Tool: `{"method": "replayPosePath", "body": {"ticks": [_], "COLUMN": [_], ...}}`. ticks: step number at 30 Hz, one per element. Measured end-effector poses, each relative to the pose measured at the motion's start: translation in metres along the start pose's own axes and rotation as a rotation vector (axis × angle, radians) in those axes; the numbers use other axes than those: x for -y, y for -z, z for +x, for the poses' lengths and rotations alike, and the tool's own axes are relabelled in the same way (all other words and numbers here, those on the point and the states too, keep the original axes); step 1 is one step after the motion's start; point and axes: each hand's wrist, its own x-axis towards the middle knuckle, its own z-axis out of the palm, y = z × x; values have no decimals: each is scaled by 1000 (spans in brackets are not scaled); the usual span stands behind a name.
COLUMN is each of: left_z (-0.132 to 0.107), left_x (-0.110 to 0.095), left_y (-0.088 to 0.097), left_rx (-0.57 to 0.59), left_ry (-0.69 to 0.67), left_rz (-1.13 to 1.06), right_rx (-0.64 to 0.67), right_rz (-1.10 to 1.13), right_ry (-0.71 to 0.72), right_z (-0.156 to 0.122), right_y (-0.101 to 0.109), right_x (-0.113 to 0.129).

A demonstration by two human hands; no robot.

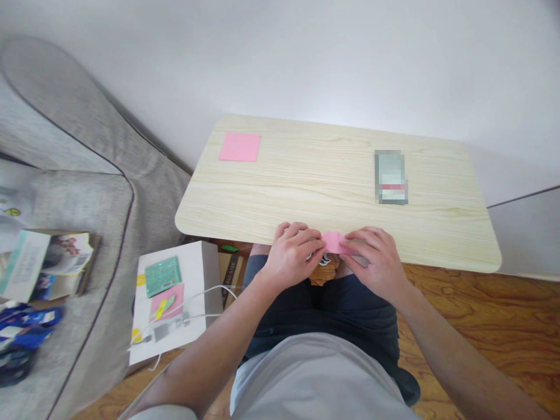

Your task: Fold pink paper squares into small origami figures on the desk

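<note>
Between my two hands, at the near edge of the table, is a small piece of folded pink paper (333,242). My left hand (294,252) pinches its left end between thumb and fingers. At the opposite end, my right hand (375,256) grips the paper the same way. Fingertips cover both ends, so the full shape of the fold is hidden. Farther back on the table's left lies a flat square stack of pink paper (240,147), apart from both hands. A phone-shaped object (391,177), blurred by pixels, rests beyond my right hand.
The light wooden table (306,169) stands against a white wall. To the left, a white box (196,262) carries a green packet (163,276), pink paper scraps, a charger and white cables (214,289). A grey sofa (87,204) holds books and a blue item.
</note>
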Motion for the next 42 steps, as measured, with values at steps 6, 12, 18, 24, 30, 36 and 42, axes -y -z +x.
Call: {"method": "replayPosePath", "body": {"ticks": [6,12,18,24,30,36,42], "left_z": [1,8,11,11,11,12,13], "left_x": [3,1,1,2,1,0,0], "left_y": [2,-2,-4,-5,-6,-6,-5], "left_rx": [5,-30,-58,-71,-88,-98,-86], "left_ry": [-25,9,49,67,84,103,118], "left_rz": [-6,20,5,2,-13,-22,-19], "right_rx": [-4,-25,-47,-63,-43,-57,-104], "right_rz": [-21,-23,-14,-15,-47,-53,-48], "right_ry": [-24,-47,-49,-46,-55,-67,-73], "right_z": [3,11,17,21,21,20,17], "right_y": [0,-2,-7,-11,-10,-11,-14], "right_x": [6,12,15,16,17,19,19]}}
